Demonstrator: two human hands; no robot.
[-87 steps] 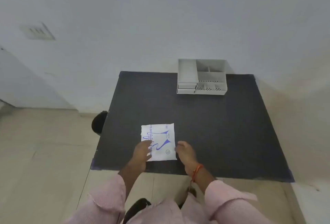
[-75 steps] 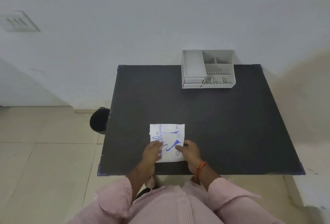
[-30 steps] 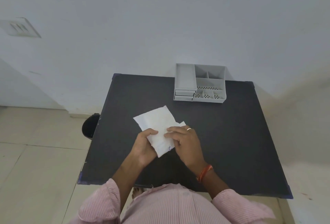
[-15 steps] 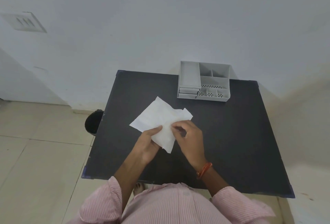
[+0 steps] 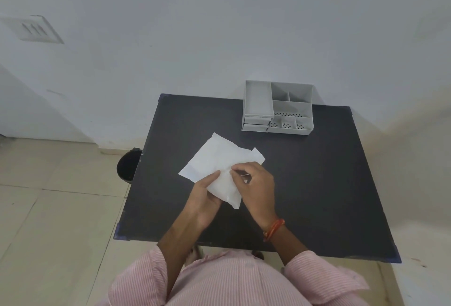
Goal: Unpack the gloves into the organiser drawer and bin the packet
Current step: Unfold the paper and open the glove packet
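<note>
Lifted off the surface [image 5: 317,183] and turned blank side up since the earlier frames, the packet [image 5: 214,161] now hangs tilted between both hands, well short of the organiser [image 5: 278,110] and on its near-left side. Its printed face, visible earlier, no longer shows. A second white layer juts out at the packet's corner toward the organiser, which suggests the wrapper is being peeled apart; no gloves are visible yet. The left hand [image 5: 203,198] clamps the near edge with thumb on top. The right hand [image 5: 256,186] pinches a layer beside that thumb. The organiser's drawers look closed. Left of the surface, on the floor, stands a dark bin [image 5: 128,166].
</note>
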